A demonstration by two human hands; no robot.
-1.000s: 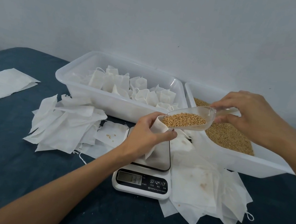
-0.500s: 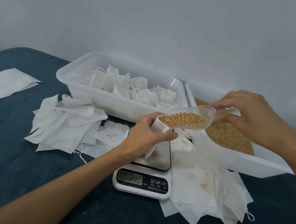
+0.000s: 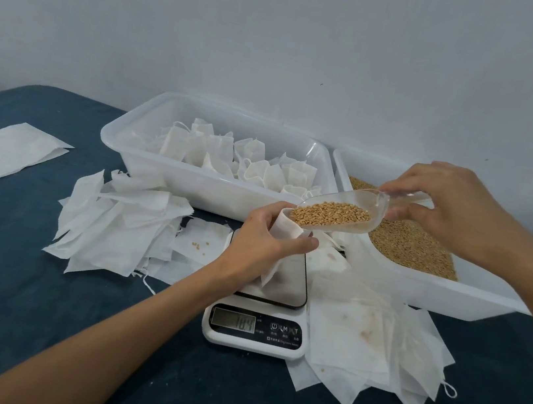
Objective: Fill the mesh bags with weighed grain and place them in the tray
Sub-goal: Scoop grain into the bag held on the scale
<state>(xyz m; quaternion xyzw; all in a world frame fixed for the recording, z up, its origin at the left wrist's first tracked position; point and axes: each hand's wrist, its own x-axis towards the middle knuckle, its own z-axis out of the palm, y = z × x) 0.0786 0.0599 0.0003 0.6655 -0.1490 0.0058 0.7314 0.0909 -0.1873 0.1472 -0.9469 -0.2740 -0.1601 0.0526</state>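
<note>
My left hand [image 3: 263, 239] grips a white mesh bag [image 3: 283, 230] upright on the platform of the digital scale [image 3: 256, 328], its mouth held open. My right hand [image 3: 447, 208] pinches the handle of a clear plastic scoop [image 3: 347, 210] loaded with golden grain [image 3: 329, 214]. The scoop's front lip rests at the bag's mouth. The scale's display shows a reading. A white tray [image 3: 192, 177] behind the scale holds several filled, tied bags [image 3: 246, 164]. A second white tray [image 3: 452, 292] at the right holds loose grain [image 3: 414, 244].
Flat unfilled bags lie in a pile [image 3: 123, 222] left of the scale and another pile [image 3: 368, 341] to its right. More flat sheets [image 3: 2, 155] lie at the far left on the dark blue cloth [image 3: 32, 322]. A white wall rises behind the trays.
The scoop has stayed at the bag's mouth with little movement. The number on the scale's display has changed. Both hands hold nearly the same positions.
</note>
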